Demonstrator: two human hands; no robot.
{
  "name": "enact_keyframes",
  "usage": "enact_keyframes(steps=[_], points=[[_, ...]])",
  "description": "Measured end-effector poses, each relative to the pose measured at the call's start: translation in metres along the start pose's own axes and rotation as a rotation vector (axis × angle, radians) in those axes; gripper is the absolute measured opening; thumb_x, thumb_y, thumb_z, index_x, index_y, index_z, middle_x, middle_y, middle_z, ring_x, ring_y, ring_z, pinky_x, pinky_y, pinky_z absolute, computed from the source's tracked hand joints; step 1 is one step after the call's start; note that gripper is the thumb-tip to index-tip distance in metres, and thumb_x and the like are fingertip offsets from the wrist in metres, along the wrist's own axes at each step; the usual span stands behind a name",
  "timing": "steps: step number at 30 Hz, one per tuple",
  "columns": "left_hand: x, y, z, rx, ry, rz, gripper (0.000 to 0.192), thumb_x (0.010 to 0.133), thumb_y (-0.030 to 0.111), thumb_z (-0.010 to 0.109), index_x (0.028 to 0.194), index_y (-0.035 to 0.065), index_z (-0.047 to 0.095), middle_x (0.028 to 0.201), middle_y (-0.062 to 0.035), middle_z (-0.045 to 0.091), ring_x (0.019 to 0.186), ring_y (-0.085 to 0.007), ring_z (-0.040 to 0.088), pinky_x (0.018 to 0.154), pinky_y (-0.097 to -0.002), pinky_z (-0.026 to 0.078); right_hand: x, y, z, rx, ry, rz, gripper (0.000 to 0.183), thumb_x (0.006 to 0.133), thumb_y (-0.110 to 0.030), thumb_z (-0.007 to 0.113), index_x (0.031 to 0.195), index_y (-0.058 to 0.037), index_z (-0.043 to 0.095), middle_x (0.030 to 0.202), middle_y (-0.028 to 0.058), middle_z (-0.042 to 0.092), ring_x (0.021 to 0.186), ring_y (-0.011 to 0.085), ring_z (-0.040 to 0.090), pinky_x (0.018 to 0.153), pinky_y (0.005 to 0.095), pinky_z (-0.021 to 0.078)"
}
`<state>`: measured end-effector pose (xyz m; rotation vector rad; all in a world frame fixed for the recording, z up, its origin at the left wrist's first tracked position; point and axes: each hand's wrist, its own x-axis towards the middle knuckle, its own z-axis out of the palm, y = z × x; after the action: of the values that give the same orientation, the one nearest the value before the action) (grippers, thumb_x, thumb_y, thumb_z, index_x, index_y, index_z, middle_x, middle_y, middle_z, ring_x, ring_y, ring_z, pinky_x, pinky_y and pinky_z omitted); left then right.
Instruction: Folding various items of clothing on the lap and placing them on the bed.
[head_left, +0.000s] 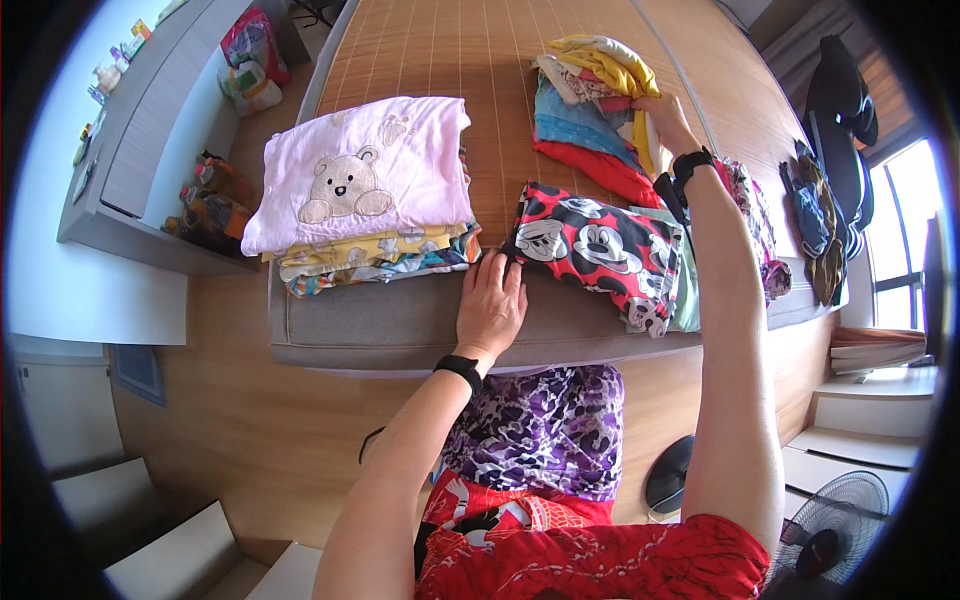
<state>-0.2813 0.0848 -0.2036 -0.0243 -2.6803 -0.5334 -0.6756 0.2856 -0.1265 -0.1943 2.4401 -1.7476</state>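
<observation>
My left hand (493, 304) rests palm down at the bed's padded edge, its fingertips between a folded pile and a red garment with cartoon mouse prints (600, 244). On that pile a pink garment with a bear appliqué (360, 176) lies above yellow and multicoloured folded cloths (375, 251). Farther off, my right hand (664, 120) grips the right side of a yellow garment (611, 60) on top of a second stack. Blue cloth (577, 124) and red cloth (592, 169) lie lower in this stack. Pale green cloth (686, 315) shows from under the mouse-print garment.
A woven mat (420, 52) covers the bed. Flowered clothes (750, 202) lie beyond my right forearm, dark clothes (814, 217) at the bed's right side. A grey desk (142, 142) stands left, with bottles (217, 199) beneath. An electric fan (832, 525) is at lower right.
</observation>
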Motion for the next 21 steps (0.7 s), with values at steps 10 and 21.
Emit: enact_keyframes(steps=[10, 21], points=[[0.000, 0.003, 0.001, 0.015, 0.017, 0.005, 0.035, 0.084, 0.022, 0.060, 0.114, 0.0031, 0.055, 0.120, -0.0146, 0.047, 0.121, -0.0304, 0.044, 0.101, -0.0446, 0.035, -0.013, -0.010, -0.009, 0.271, -0.004, 0.188, 0.030, 0.078, -0.010, 0.071, 0.099, 0.0092, 0.061, 0.085, 0.0161, 0.066, 0.069, 0.0284, 0.067, 0.058, 0.0381, 0.0547], [-0.001, -0.001, 0.001, 0.014, 0.025, 0.008, 0.035, 0.084, 0.021, 0.060, 0.113, 0.0029, 0.055, 0.119, -0.0152, 0.048, 0.122, -0.0309, 0.044, 0.101, -0.0445, 0.036, -0.007, 0.001, -0.003, 0.325, 0.118, 0.199, 0.051, 0.086, -0.043, 0.065, 0.108, 0.0030, 0.060, 0.095, 0.0144, 0.066, 0.079, 0.0245, 0.066, 0.067, 0.0397, 0.0538]])
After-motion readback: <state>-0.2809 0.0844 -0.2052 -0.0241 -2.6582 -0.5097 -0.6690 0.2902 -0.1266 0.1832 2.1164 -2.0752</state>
